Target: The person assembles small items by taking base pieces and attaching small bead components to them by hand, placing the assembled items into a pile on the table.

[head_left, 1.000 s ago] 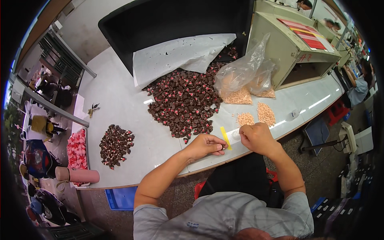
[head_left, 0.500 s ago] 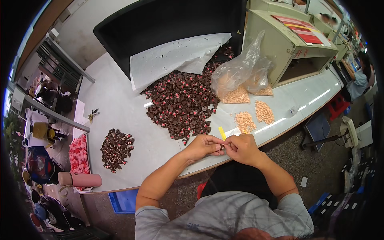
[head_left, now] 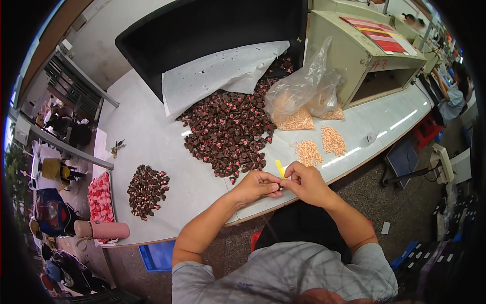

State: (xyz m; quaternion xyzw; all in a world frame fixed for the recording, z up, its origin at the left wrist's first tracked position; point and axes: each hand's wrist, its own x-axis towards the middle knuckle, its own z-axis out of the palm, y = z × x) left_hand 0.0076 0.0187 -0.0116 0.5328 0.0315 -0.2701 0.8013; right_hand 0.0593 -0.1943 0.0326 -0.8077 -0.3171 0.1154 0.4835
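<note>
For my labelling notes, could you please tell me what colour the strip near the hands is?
The strip is bright yellow, seen best in the head view.

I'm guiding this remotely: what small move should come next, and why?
Perhaps hold the left hand steady and settle the right hand onto the small dark piece: the left seems to pinch it, with the right close beside it.

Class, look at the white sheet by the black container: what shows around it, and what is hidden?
Dark, pink-spotted pieces spread from below the white sheet; more show past its right end, by the black container. Whatever the sheet covers cannot be seen.
</note>
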